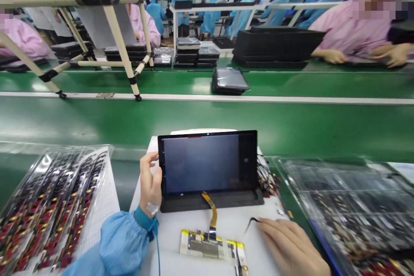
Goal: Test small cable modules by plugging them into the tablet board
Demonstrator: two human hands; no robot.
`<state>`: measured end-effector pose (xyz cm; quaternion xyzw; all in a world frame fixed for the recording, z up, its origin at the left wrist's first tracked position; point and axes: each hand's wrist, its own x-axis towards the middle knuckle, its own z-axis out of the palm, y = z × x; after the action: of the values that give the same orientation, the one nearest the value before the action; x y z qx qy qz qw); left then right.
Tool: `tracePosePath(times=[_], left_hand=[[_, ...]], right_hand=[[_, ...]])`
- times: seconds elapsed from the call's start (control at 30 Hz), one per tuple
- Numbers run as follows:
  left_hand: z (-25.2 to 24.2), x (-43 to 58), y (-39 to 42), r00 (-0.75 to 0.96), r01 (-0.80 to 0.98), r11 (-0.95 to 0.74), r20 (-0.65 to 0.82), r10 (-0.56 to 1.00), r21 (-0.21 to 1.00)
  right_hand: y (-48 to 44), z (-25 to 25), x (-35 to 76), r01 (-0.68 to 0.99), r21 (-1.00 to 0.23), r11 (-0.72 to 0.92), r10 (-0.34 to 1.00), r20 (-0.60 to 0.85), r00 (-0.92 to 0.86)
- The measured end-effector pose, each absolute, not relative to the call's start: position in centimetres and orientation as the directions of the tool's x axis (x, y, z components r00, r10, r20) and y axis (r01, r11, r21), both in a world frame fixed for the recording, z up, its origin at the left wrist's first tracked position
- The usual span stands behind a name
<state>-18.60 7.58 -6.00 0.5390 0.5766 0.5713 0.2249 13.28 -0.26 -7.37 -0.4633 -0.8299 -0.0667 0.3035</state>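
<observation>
A tablet screen [202, 164] stands propped up with its dark display facing me. My left hand [151, 183] grips its left edge, thumb in front and fingertips partly hidden behind. From the screen's lower edge an orange flex cable [211, 213] runs down to a circuit board with yellow tape [210, 245], which lies flat on the white work surface [168, 237]. My right hand [289, 241] is closed around black curved tweezers [253, 220]. Their tip points left, above the surface and apart from the board. Most of the tweezers is hidden by the hand.
Clear trays of small parts [58, 207] [349, 211] lie on both sides. Thin wires [268, 179] bunch right of the screen. Beyond run a green conveyor [181, 114] with stacked tablets [230, 80] and a pipe-frame rack [121, 47]. Co-workers sit opposite.
</observation>
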Motion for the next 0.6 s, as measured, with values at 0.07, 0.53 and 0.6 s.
tracePosePath(times=[0.07, 0.53, 0.6], left_hand=[[-6.5, -18.9, 7.9, -0.338, 0.347, -0.251, 0.370, 0.865, 0.904], [-0.6, -18.8, 2.2, 0.198, 0.526, -0.543, 0.527, 0.826, 0.654], [-1.1, -18.0, 0.2, 0.428, 0.528, -0.657, 0.499, 0.753, 0.538]], right_hand=[[0.4, -6.8, 12.2, 0.794, -0.183, 0.580, 0.718, 0.575, -0.392], [2.4, -4.7, 6.6, 0.755, -0.089, 0.650, 0.668, 0.539, -0.513], [3.1, -4.3, 5.8, 0.735, -0.068, 0.675, 0.652, 0.521, -0.551]])
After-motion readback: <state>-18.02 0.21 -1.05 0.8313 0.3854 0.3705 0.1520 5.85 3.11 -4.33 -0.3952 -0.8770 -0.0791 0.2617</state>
